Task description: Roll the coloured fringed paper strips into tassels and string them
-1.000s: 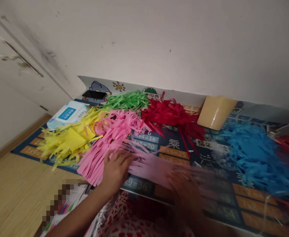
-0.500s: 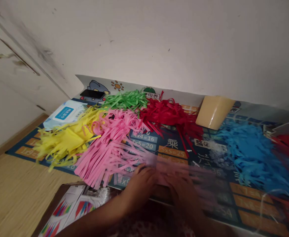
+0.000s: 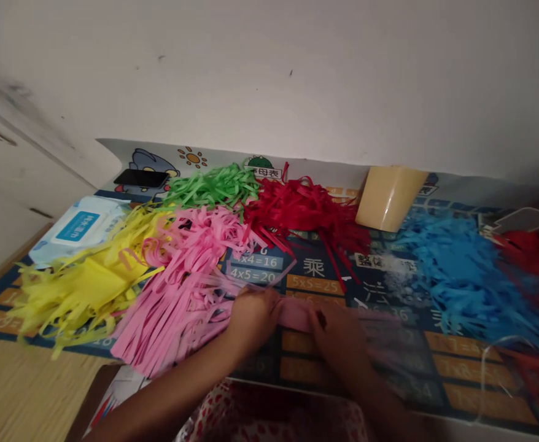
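A pink fringed paper strip (image 3: 294, 314) stretches between my two hands above the printed mat (image 3: 313, 267). My left hand (image 3: 256, 313) is closed round its left part, and fringes trail out to the left. On the strip's right part my right hand (image 3: 336, 331) is closed, with blurred fringes beyond it. A pile of pink fringe (image 3: 172, 301) lies just left of my left hand. Yellow fringe (image 3: 80, 282), green fringe (image 3: 217, 184) and red fringe (image 3: 301, 205) lie around it. Blue fringe (image 3: 472, 276) spreads on the right.
Against the wall stands a beige container (image 3: 389, 197). A black phone (image 3: 141, 178) and a wipes pack (image 3: 78, 227) are at the back left. More red fringe (image 3: 534, 258) and a clear looped strip (image 3: 484, 380) are at the right.
The view has shifted, so the left-hand items sit further left. My hands have closed on the pink strip, which is now held between them and less blurred.
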`<state>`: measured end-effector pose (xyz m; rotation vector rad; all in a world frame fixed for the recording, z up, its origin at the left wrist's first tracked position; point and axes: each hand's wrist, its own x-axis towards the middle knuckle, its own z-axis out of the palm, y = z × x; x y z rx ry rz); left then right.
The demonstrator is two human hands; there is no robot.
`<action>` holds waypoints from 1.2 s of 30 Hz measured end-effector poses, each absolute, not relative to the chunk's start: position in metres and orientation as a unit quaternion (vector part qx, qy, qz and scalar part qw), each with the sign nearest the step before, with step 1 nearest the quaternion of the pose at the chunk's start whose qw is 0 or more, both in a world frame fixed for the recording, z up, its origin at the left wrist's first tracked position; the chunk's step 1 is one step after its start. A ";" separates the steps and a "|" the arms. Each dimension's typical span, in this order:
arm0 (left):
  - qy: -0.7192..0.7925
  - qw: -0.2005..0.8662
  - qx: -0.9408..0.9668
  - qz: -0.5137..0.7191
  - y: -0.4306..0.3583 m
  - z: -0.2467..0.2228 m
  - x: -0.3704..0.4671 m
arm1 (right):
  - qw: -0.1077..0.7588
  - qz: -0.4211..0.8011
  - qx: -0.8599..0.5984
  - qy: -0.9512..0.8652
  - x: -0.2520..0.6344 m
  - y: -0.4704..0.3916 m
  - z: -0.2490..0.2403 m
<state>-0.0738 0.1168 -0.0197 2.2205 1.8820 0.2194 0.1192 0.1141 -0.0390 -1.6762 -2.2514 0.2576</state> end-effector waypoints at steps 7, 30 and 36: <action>0.657 0.121 0.742 0.057 0.121 -0.018 -0.073 | 0.166 0.101 -0.590 -0.783 0.122 0.116 -0.040; 0.451 -0.011 0.888 0.086 0.102 -0.012 -0.083 | 0.220 0.011 -0.408 -0.886 0.146 0.090 -0.023; 0.461 -0.054 0.875 0.138 0.104 -0.023 -0.077 | 0.299 0.008 -0.406 -0.864 0.139 0.116 -0.047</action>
